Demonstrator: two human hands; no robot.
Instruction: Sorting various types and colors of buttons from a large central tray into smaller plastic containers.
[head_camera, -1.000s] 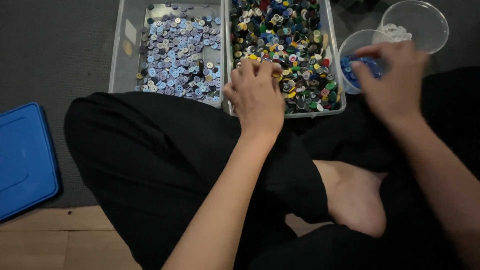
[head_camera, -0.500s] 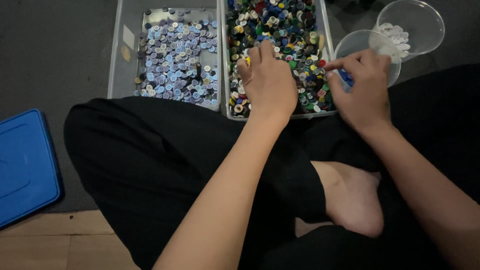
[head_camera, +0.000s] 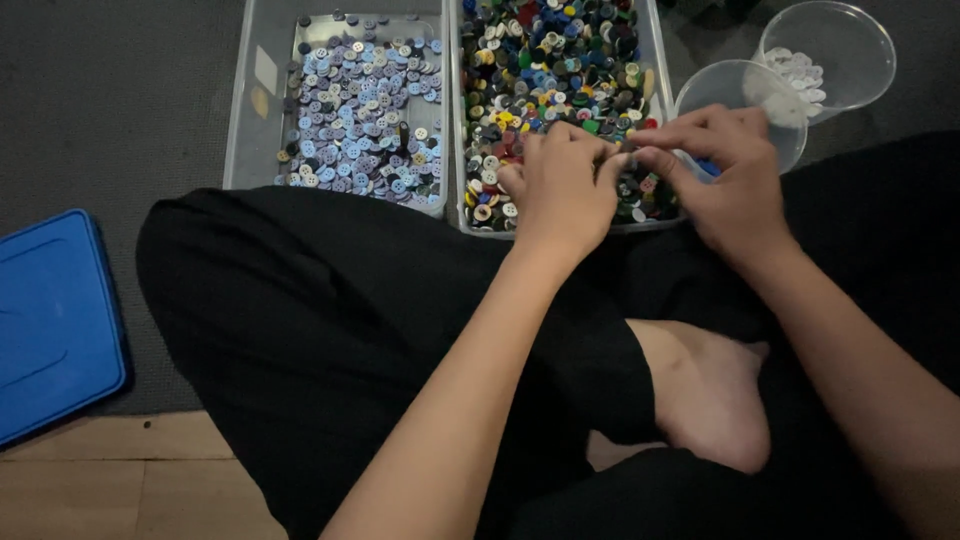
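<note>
A clear bin full of mixed coloured buttons lies ahead of my crossed legs. My left hand rests on the near part of that pile, fingers curled down into the buttons. My right hand sits beside it at the bin's right edge, its fingertips meeting those of the left hand; whether a button is pinched between them is hidden. A second clear bin to the left holds lilac and grey buttons.
Two clear plastic cups stand at the right: the nearer cup with blue buttons behind my right hand, the farther cup with white ones. A blue lid lies at the left on grey carpet. Wooden floor shows at the bottom left.
My right hand has moved left from the cup with blue buttons to the mixed bin's edge. My left hand slid nearer to it, and their fingertips now meet.
</note>
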